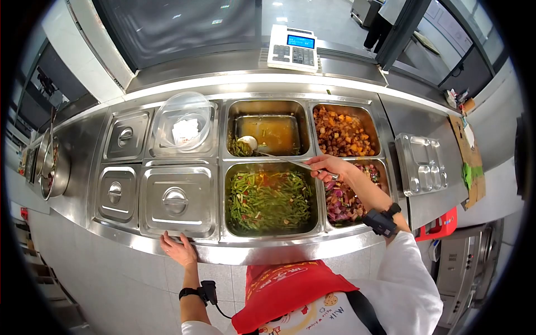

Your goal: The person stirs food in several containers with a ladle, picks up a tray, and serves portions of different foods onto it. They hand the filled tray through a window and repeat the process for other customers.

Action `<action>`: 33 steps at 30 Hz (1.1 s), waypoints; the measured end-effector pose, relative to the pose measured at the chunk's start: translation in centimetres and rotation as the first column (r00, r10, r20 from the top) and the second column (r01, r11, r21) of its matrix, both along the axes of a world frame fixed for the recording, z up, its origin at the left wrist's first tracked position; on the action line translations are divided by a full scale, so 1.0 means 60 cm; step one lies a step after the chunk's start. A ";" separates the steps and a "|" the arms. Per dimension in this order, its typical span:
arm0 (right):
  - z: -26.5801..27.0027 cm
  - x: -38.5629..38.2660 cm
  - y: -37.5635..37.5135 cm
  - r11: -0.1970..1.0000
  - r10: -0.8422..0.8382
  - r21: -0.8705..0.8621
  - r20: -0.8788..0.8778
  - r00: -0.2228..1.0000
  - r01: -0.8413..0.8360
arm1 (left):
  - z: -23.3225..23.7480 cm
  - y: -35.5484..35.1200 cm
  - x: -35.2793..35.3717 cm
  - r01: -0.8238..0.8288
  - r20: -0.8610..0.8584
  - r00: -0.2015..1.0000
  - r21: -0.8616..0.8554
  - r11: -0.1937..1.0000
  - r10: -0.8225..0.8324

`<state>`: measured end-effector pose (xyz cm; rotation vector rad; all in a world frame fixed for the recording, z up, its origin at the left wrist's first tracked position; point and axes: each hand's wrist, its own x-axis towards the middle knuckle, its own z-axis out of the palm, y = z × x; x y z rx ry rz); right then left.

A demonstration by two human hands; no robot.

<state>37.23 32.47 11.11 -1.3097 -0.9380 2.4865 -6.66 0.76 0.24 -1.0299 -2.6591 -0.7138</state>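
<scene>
My right hand (pixel 328 168) is closed round the handle of a metal ladle (pixel 279 159). Its round bowl rests in the near left corner of a steel pan (pixel 306 128), beside a small heap of green vegetables (pixel 240 148) and shallow brown liquid. Below the handle lies a pan of green beans (pixel 269 198). Partly under my right forearm is a pan of purple onion pieces (pixel 343 204). My left hand (pixel 180 249) touches the counter's front edge with fingers spread, just below a lidded pan (pixel 156 190).
Orange and brown cubes (pixel 343 131) fill the far right pan. A clear plastic tub (pixel 162 125) sits on a lid at the far left. Compartment trays (pixel 421 164) are stacked at right; a metal bowl (pixel 58 173) stands left. A scale (pixel 292 50) sits on the back ledge.
</scene>
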 end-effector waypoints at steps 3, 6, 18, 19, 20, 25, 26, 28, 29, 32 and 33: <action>-0.030 0.026 -0.019 0.982 -0.133 -0.153 -0.148 0.980 0.110 | 0.001 0.001 0.003 -0.002 0.004 1.000 0.001 1.000 0.002; -0.057 0.026 -0.039 0.968 -0.198 -0.198 -0.230 0.953 0.153 | -0.002 -0.002 0.001 0.004 -0.009 1.000 -0.006 1.000 -0.004; 0.077 0.125 -0.094 0.978 0.005 0.210 -0.074 0.997 0.011 | -0.011 -0.003 -0.003 -0.012 0.003 1.000 -0.037 0.999 0.013; 0.095 0.141 -0.098 0.960 0.080 0.274 -0.050 0.996 -0.063 | -0.009 -0.003 -0.001 -0.011 0.010 1.000 -0.037 0.999 0.011; 0.114 0.151 -0.102 0.946 0.123 0.293 0.064 0.990 -0.137 | -0.009 -0.004 -0.001 -0.009 0.017 1.000 -0.038 0.999 0.009; 0.155 0.174 -0.129 0.802 0.303 0.384 0.397 0.866 -0.457 | -0.011 -0.004 0.000 -0.006 0.000 1.000 -0.040 0.999 0.006; 0.165 0.171 -0.131 0.769 0.317 0.398 0.442 0.839 -0.500 | -0.011 -0.005 -0.001 -0.004 -0.005 1.000 -0.044 0.999 0.004; 0.164 0.177 -0.130 0.748 0.310 0.420 0.463 0.830 -0.514 | -0.011 -0.004 -0.002 -0.002 -0.004 1.000 -0.048 0.999 0.001; 0.162 0.184 -0.126 0.782 0.260 0.437 0.421 0.869 -0.445 | -0.012 -0.003 -0.003 -0.002 0.003 1.000 -0.048 0.999 0.002; 0.147 0.191 -0.106 0.863 0.110 0.453 0.264 0.958 -0.224 | -0.006 -0.005 -0.001 0.000 0.007 1.000 -0.048 0.999 0.001; 0.144 0.180 -0.099 0.864 0.047 0.481 0.217 0.975 -0.149 | -0.005 -0.004 0.000 0.003 0.007 1.000 -0.047 0.999 -0.002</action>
